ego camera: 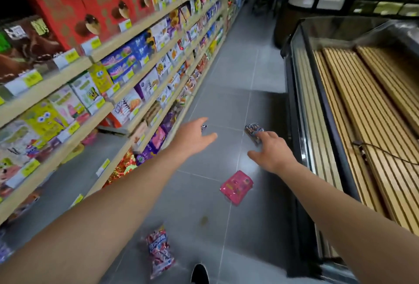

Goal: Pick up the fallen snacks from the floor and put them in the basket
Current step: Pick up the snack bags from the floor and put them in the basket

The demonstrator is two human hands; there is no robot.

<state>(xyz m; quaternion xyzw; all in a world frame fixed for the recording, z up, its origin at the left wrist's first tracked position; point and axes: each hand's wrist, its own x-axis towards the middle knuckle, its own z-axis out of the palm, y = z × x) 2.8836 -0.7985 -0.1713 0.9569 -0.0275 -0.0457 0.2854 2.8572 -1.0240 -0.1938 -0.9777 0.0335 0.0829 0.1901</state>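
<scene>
Shop aisle, grey tiled floor (pixel 229 75), seen from head height. Left hand (pixel 192 138): arm stretched forward over the floor, fingers straight and loosely spread, holding nothing; a small shiny wrapper (pixel 204 127) shows just past its knuckles, mostly hidden, contact not discernible. Right hand (pixel 272 149): also stretched forward, fingers loosely spread; its fingertips overlap the near end of a blue-and-red snack packet (pixel 252 131) lying on the floor, so part of that packet is covered and whether it is touched cannot be told. Pink snack packet (pixel 237 187): flat on the floor, between the two forearms and nearer the right one, print blurred. Red-white-blue candy bag (pixel 159 253): on the floor near the bottom edge, just beside the left forearm, lettering illegible. Black shoe tip (pixel 200 273): cut off by the bottom edge. Shelving (pixel 127 93) at left: stocked with boxed and bagged snacks, yellow price tags, near end smeared by motion blur. Display case (pixel 362 106) at right: wooden slats under glass, cut off by the frame. The basket is nowhere in view.
</scene>
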